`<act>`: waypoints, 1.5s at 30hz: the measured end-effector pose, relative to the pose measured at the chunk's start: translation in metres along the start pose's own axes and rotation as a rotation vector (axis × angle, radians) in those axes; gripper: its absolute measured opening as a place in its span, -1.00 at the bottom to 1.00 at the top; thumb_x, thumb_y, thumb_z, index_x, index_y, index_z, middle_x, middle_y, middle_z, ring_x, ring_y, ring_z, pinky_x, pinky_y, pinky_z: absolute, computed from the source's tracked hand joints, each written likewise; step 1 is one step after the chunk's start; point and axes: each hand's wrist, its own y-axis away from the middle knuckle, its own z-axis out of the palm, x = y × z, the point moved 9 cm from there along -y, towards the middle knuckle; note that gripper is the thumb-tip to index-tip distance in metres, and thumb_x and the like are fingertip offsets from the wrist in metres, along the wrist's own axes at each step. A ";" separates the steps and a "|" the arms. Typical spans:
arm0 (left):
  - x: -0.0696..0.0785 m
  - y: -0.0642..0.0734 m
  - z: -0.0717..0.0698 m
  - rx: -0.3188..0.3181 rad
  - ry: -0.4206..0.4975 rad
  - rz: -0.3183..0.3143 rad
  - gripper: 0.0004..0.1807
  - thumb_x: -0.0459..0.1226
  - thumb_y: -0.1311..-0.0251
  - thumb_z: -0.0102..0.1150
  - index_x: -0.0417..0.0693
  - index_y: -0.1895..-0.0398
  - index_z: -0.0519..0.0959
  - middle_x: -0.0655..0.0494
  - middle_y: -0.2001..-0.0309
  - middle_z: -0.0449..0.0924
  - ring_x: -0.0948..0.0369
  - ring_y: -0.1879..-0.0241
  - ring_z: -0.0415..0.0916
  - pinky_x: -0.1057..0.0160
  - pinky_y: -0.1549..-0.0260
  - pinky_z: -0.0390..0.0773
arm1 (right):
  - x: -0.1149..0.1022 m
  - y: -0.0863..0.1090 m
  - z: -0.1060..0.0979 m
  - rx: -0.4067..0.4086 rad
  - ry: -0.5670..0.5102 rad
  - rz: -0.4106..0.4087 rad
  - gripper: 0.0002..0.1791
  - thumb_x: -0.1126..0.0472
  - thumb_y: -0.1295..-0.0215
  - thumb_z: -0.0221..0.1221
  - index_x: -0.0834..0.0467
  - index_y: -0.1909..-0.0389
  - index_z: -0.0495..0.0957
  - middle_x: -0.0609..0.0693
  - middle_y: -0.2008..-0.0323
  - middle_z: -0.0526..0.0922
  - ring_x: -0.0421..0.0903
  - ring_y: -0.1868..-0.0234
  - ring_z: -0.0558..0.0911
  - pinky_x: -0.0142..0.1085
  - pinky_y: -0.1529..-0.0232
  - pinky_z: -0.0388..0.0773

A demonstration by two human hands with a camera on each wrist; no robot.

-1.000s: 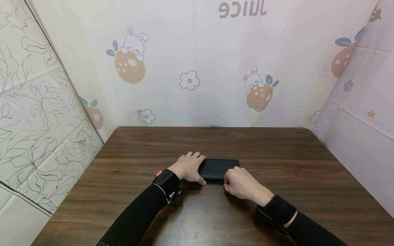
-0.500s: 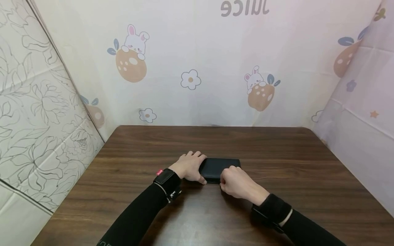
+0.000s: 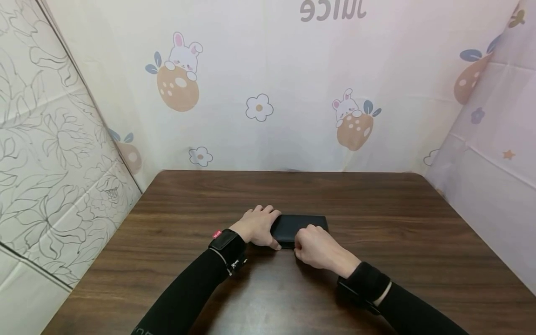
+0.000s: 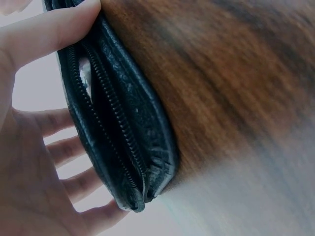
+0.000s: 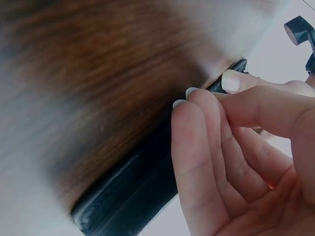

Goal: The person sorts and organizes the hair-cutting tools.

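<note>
A black zip wallet lies flat on the table, its zipped edge facing the person. My left hand grips its left end, thumb on the near edge and fingers spread along the far side. In the left wrist view the zipper teeth stand apart there, with something pale inside the gap. At the near edge, my right hand has its fingers curled and pinches the zipper pull, which the fingers hide. The right wrist view shows the right fingertips close to the left thumb, with the wallet's edge running away behind them.
The brown wood-grain table reaches back to a cloth wall printed with rabbits and fruit. Patterned sheets hang along the left and right sides. Both wrists wear black straps with cameras.
My right hand has slid left along the wallet's near edge, coming closer to my left hand. The left hand and the wallet stay almost where they were.
</note>
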 end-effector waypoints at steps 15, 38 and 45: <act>-0.001 -0.001 0.001 0.002 0.004 -0.005 0.01 0.24 -0.01 0.44 0.15 -0.52 0.28 0.09 -0.39 0.33 0.03 -0.30 0.29 -0.08 -0.27 0.34 | -0.001 -0.002 0.003 -0.010 -0.006 0.014 -0.78 0.35 -0.20 0.33 0.08 0.61 0.67 -0.21 0.70 0.48 -0.31 0.71 0.40 -0.39 0.61 0.42; 0.003 0.010 -0.002 0.055 0.033 0.043 0.00 0.18 -0.11 0.39 0.00 -0.56 0.24 0.02 -0.44 0.32 0.01 -0.42 0.25 0.03 -0.39 0.23 | 0.009 0.013 0.000 -0.021 -0.018 0.023 -0.84 0.33 -0.22 0.35 0.10 0.55 0.71 -0.23 0.66 0.53 -0.34 0.69 0.40 -0.38 0.58 0.43; 0.015 0.019 -0.006 0.090 -0.061 0.048 -0.08 0.14 -0.16 0.37 -0.08 -0.51 0.31 -0.05 -0.46 0.32 -0.01 -0.48 0.17 0.04 -0.44 0.16 | 0.009 0.015 -0.002 -0.017 -0.026 0.023 -0.85 0.33 -0.21 0.35 0.12 0.53 0.72 -0.22 0.65 0.54 -0.34 0.68 0.40 -0.39 0.58 0.43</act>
